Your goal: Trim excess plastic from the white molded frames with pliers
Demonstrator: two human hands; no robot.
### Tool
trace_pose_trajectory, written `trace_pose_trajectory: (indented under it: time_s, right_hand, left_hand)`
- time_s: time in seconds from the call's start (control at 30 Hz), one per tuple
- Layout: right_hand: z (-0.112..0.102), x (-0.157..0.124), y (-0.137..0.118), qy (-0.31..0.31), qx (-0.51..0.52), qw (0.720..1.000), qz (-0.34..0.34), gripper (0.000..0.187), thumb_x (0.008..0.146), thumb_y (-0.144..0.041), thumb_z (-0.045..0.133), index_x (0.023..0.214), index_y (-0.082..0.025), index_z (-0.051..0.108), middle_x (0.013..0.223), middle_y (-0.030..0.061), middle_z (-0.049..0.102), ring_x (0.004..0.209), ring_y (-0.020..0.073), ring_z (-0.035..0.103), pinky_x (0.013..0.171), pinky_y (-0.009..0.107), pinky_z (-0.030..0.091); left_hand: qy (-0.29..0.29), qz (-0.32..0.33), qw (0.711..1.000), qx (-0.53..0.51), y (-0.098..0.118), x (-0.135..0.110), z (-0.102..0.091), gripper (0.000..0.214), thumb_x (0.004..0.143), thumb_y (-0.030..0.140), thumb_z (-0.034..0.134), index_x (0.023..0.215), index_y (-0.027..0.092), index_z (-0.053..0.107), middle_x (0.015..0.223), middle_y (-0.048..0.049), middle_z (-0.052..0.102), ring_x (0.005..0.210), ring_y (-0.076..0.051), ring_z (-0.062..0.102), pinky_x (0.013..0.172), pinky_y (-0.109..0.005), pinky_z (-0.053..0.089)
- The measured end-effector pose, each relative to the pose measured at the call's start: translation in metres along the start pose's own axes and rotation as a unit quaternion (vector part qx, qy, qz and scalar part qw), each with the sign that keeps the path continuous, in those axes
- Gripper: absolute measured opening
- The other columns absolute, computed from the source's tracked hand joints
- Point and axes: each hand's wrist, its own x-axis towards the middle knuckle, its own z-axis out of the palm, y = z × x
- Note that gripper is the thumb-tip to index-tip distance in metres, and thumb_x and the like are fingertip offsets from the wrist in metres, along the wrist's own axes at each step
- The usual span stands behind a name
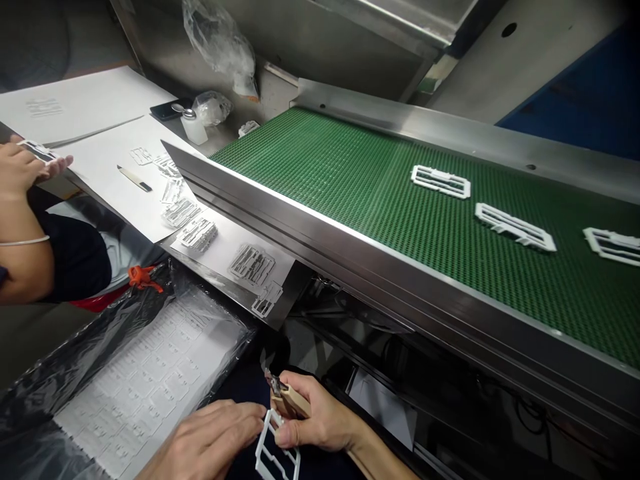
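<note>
At the bottom centre, my right hand [315, 420] is closed round a tan-handled cutting tool [289, 399] whose dark tip points up-left. My left hand [210, 440] pinches the edge of a white plastic frame part [275, 457] that hangs between the two hands, just below the tool. To the left of my hands lies a box lined with clear plastic [125, 387], filled with rows of white parts. Three more white frame parts [515, 227] lie on the green conveyor belt [350, 173] at the upper right.
Another person's hand [25, 167] at the far left holds a small part. White sheets [115, 167] carry a knife [134, 178] and several stacks of white parts [200, 233]. A small bottle [193, 125] and plastic bags [220, 43] stand behind. The belt's steel rail [350, 247] runs diagonally.
</note>
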Motion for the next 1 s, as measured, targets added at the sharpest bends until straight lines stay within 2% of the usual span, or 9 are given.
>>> trace_pose_trajectory:
  time_s: [0.07, 0.13, 0.3, 0.43, 0.5, 0.6, 0.73, 0.83, 1.0]
  right_hand:
    - [0.000, 0.000, -0.001, -0.006, -0.002, 1.000, -0.001, 0.042, 0.061, -0.027, 0.082, 0.082, -0.017, 0.047, 0.069, -0.0054, 0.049, 0.057, 0.0068, 0.039, 0.052, 0.020, 0.032]
    - [0.001, 0.001, -0.002, -0.010, -0.006, 1.000, -0.001, 0.041, 0.061, -0.026, 0.082, 0.082, -0.017, 0.048, 0.069, -0.0054, 0.047, 0.058, 0.0068, 0.038, 0.051, 0.020, 0.030]
    - [0.000, 0.000, -0.003, -0.013, -0.013, 1.000, 0.001, 0.041, 0.063, -0.029, 0.082, 0.082, -0.017, 0.048, 0.068, -0.0058, 0.045, 0.058, 0.0069, 0.036, 0.050, 0.021, 0.028]
    - [-0.001, -0.002, -0.003, -0.007, -0.016, 1.000, 0.003, 0.044, 0.060, -0.031, 0.083, 0.082, -0.017, 0.048, 0.069, -0.0059, 0.046, 0.058, 0.0069, 0.037, 0.051, 0.021, 0.029]
    - [-0.002, -0.002, -0.003, -0.003, -0.016, 1.000, 0.003, 0.045, 0.060, -0.033, 0.084, 0.083, -0.017, 0.049, 0.069, -0.0059, 0.047, 0.059, 0.0071, 0.039, 0.053, 0.021, 0.029]
    - [-0.004, -0.003, -0.001, -0.002, -0.013, 1.000, 0.003, 0.046, 0.059, -0.035, 0.085, 0.083, -0.017, 0.049, 0.069, -0.0058, 0.048, 0.059, 0.0071, 0.039, 0.054, 0.021, 0.030]
    - [-0.006, -0.004, 0.000, -0.002, -0.005, 1.000, 0.000, 0.047, 0.061, -0.038, 0.084, 0.084, -0.016, 0.049, 0.070, -0.0056, 0.048, 0.059, 0.0066, 0.038, 0.053, 0.021, 0.030]
    - [-0.007, -0.004, 0.000, 0.000, -0.002, 1.000, -0.001, 0.047, 0.060, -0.038, 0.084, 0.082, -0.017, 0.048, 0.069, -0.0069, 0.047, 0.059, 0.0060, 0.036, 0.052, 0.021, 0.028]
    - [-0.005, -0.003, 0.001, -0.001, -0.001, 1.000, 0.006, 0.051, 0.056, -0.041, 0.085, 0.081, -0.017, 0.047, 0.067, -0.0077, 0.047, 0.057, 0.0054, 0.035, 0.051, 0.020, 0.027]
  left_hand:
    - [-0.037, 0.012, 0.997, 0.060, 0.001, 0.002, -0.006, 0.036, 0.100, 0.018, 0.023, 0.111, 0.012, 0.056, 0.097, -0.0130, 0.074, 0.092, -0.016, 0.068, 0.081, -0.023, 0.052]
    - [-0.043, 0.052, 0.992, 0.104, 0.004, 0.005, -0.012, 0.041, 0.101, 0.022, 0.018, 0.108, 0.011, 0.057, 0.096, -0.0123, 0.075, 0.091, -0.016, 0.069, 0.080, -0.024, 0.052]
    - [-0.018, 0.091, 0.974, 0.206, 0.008, 0.015, -0.014, 0.040, 0.101, 0.021, 0.020, 0.101, 0.013, 0.060, 0.090, -0.0062, 0.077, 0.086, -0.014, 0.070, 0.080, -0.024, 0.049]
    - [0.012, 0.122, 0.974, 0.193, 0.004, 0.016, -0.004, 0.041, 0.099, 0.016, 0.020, 0.094, 0.012, 0.060, 0.080, -0.0075, 0.075, 0.074, -0.017, 0.070, 0.071, -0.028, 0.051]
    - [-0.003, 0.079, 0.986, 0.146, 0.004, 0.017, -0.001, 0.035, 0.098, 0.016, 0.023, 0.097, 0.012, 0.057, 0.084, -0.0091, 0.073, 0.073, -0.017, 0.069, 0.070, -0.027, 0.052]
    - [-0.028, -0.035, 0.999, 0.021, 0.011, 0.018, -0.002, 0.019, 0.096, 0.013, 0.033, 0.103, 0.017, 0.051, 0.095, -0.0083, 0.071, 0.080, -0.015, 0.067, 0.072, -0.022, 0.052]
    - [-0.040, -0.185, 0.967, -0.172, 0.016, 0.018, 0.005, 0.012, 0.094, 0.015, 0.042, 0.098, 0.022, 0.051, 0.096, -0.0023, 0.065, 0.086, -0.012, 0.063, 0.077, -0.017, 0.050]
    - [-0.023, -0.216, 0.949, -0.227, 0.016, 0.017, 0.012, 0.012, 0.094, 0.017, 0.044, 0.096, 0.023, 0.054, 0.099, -0.0023, 0.062, 0.091, -0.013, 0.061, 0.080, -0.019, 0.049]
    - [-0.012, -0.182, 0.965, -0.190, 0.019, 0.019, 0.008, 0.014, 0.091, 0.012, 0.047, 0.097, 0.022, 0.055, 0.103, -0.0051, 0.065, 0.094, -0.015, 0.062, 0.083, -0.020, 0.050]
